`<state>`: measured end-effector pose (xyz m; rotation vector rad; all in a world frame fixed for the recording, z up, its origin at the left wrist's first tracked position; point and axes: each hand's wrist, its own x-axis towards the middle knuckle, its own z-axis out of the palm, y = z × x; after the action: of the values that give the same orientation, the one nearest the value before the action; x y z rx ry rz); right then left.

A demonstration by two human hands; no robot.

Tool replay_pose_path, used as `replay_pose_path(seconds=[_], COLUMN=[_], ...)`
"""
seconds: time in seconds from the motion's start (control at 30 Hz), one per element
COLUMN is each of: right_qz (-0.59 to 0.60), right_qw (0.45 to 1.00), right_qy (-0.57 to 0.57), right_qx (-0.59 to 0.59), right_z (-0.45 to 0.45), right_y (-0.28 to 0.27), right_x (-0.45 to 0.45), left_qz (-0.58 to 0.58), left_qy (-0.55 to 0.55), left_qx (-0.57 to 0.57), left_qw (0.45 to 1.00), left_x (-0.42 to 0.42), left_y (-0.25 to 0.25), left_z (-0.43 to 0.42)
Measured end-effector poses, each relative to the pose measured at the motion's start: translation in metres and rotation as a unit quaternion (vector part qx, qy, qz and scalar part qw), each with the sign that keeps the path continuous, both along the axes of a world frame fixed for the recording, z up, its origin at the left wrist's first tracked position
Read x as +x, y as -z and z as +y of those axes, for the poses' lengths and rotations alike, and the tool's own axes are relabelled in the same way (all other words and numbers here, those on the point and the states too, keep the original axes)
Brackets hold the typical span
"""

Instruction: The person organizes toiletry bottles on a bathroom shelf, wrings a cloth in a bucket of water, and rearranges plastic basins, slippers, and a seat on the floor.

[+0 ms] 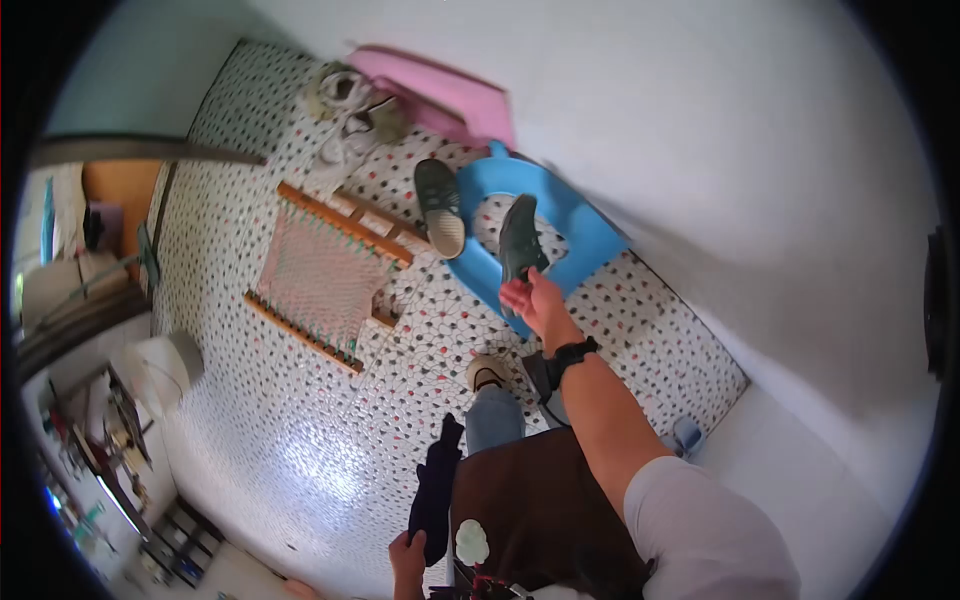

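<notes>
My right hand reaches forward and grips the heel end of a dark green shoe, its toe pointing away from me. That shoe is over the opening of a blue plastic stool, which appears tipped over. A matching dark shoe with a beige insole rests beside the stool's left edge. Low in the view, my left hand is closed on a long dark cloth that looks like socks. It hangs left of my brown-covered lap.
A low wooden stool with a woven net seat lies on the speckled floor. Several shoes and a pink plastic piece are near the wall. A white bucket stands left. My beige shoe is on the floor.
</notes>
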<state>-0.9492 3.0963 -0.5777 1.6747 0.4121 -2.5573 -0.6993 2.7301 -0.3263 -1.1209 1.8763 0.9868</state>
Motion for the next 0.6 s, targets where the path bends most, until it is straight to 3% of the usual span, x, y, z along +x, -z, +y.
replay_pose_path(seconds=[0.07,0.1,0.17,0.2,0.3,0.33,0.37,0.5,0.6], right_qz=[-0.088,-0.092,-0.145,-0.167,-0.185,-0.2,-0.21,-0.303,-0.324], right_qw=[0.992,0.994,0.986,0.983,0.962,0.955,0.949,0.897,0.868], right_qy=[-0.088,-0.058,-0.061,-0.028,0.165,0.192,0.118,0.309,0.371], right_qx=[0.029,0.032,0.053,0.065,0.111,0.107,0.204,0.089,0.07], right_z=[0.011,0.015,0.028,0.035,0.04,0.035,0.036,0.078,0.103], right_y=[-0.008,-0.001,0.014,-0.001,0.018,0.019,0.017,-0.009,-0.011], right_x=[0.038,0.057,0.109,0.122,0.22,0.252,0.276,0.331,0.395], left_qz=[0.027,-0.001,0.007,0.021,0.012,0.007,0.01,0.025,0.047], left_qy=[0.129,0.072,0.101,0.098,0.248,0.239,0.223,0.414,0.37], left_qx=[-0.01,-0.022,-0.023,0.0,0.031,0.039,0.048,-0.026,0.003], left_qw=[0.991,0.997,0.995,0.995,0.968,0.97,0.974,0.91,0.928], left_x=[-0.025,-0.009,-0.039,-0.049,-0.081,-0.084,-0.088,-0.112,-0.109], left_y=[-0.012,0.009,-0.001,-0.002,-0.006,-0.006,-0.005,-0.017,-0.007], left_z=[0.001,-0.024,-0.016,-0.009,-0.006,-0.01,-0.009,0.003,-0.001])
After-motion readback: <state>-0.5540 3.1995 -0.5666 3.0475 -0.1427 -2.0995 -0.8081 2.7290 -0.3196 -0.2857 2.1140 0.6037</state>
